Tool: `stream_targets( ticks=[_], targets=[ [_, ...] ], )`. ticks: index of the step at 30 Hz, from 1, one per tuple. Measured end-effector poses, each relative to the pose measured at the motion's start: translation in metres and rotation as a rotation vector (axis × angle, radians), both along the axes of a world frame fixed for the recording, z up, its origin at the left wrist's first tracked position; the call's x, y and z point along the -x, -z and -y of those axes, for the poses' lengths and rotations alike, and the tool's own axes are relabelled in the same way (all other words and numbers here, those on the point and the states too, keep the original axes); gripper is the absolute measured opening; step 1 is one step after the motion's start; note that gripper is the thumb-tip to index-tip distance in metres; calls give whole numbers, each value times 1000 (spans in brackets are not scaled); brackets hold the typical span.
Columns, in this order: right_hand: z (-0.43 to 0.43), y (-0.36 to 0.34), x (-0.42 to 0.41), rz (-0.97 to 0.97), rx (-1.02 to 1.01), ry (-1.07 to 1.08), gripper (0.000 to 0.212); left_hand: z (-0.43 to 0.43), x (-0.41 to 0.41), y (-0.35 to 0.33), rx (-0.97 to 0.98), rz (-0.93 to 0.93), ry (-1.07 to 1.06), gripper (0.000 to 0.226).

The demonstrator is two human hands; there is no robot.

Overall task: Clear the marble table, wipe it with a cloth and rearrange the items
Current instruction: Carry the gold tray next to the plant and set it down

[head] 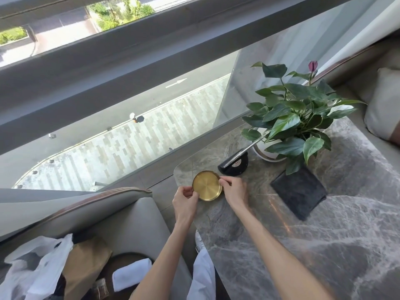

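A round gold tray [207, 185] rests near the far left corner of the grey marble table [303, 245]. My left hand [185, 202] grips the tray's left rim and my right hand [234, 191] pinches its right rim. A folded dark grey cloth [299, 193] lies on the marble to the right of the tray. Behind the tray stands a black half-round holder [234, 165] with a clear slanted panel. A green potted plant [296, 120] in a white pot sits at the table's far side.
A grey seat [134, 215] at the left carries a white plastic bag [36, 269], a brown paper bag [86, 265] and a rolled white towel [132, 276] on a dark tray. A glass window wall runs behind the table. A pillow [383, 105] lies at the right.
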State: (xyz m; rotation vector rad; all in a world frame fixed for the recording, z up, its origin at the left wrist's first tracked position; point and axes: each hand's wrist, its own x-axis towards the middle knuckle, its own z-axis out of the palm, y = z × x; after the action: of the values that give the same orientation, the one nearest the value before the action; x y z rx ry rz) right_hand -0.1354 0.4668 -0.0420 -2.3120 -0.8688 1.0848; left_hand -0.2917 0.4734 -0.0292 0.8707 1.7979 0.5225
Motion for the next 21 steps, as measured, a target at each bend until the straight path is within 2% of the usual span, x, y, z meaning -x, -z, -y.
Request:
stream_targets(
  ticks=[21],
  targets=[
    [2, 2, -3, -24, -17, -4, 20, -1, 2, 9, 13, 14, 17, 17]
  ],
)
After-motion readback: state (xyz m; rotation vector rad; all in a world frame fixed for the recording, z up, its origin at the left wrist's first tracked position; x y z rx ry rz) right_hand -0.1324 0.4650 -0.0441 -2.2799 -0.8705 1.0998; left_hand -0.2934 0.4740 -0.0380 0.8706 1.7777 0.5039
